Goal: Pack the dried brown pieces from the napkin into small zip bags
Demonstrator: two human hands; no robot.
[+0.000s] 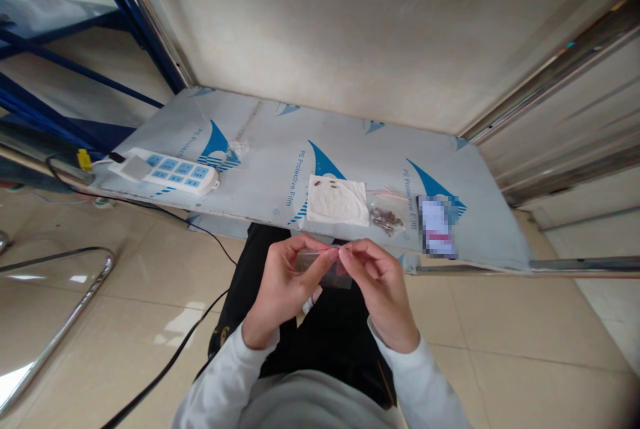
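Observation:
Both hands meet in front of the shelf's near edge, over my lap. My left hand [293, 276] pinches the upper edge of a small clear zip bag [341, 280] with a reddish strip along its top. Close beside it, my right hand [377, 279] pinches the same edge, fingertips nearly touching the left ones. What the bag holds, if anything, I cannot make out. Just beyond lies a white cloth [337, 201] with a few small dark pieces near its far edge. To its right sits another clear zip bag [387, 217] of small brownish metallic pieces.
A phone [437, 226] with a blurred screen lies right on the film-covered shelf [260, 176]. Toward the left is a white power strip [175, 172] with a plug and black cable [165, 376] trailing down. A small clear packet [239, 149] lies farther back. A chrome tube frame [85, 309] stands left.

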